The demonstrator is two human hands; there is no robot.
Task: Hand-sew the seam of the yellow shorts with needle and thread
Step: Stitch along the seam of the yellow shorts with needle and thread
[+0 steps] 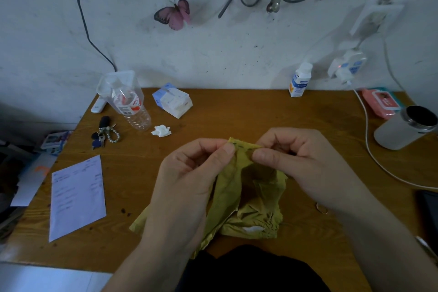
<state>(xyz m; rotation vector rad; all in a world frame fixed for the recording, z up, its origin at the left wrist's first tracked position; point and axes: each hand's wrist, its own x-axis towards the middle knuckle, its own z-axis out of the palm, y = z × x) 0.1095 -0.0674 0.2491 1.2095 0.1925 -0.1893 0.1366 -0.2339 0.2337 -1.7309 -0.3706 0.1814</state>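
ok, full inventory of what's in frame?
yellow shorts: 1, yellow, table front centre
table: 1, brown, against wall
plastic bottle: 1, clear, back left
tissue pack: 1, white-blue, back, right of bottle
crumpled tissue: 1, white, beside tissue pack
key bunch: 1, dark with beads, left
paper sheet: 1, white, front left
small bottle: 1, white, back right by wall
wipes pack: 1, pink, far right
tumbler: 1, grey, right edge
cable: 1, white, right side
butterfly: 1, pink, on wall
left hand: 1, pinching shorts' seam
right hand: 1, pinching shorts' seam

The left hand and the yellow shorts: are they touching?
Touching. The head view shows the left hand pinching the yellow shorts at the stitched edge.
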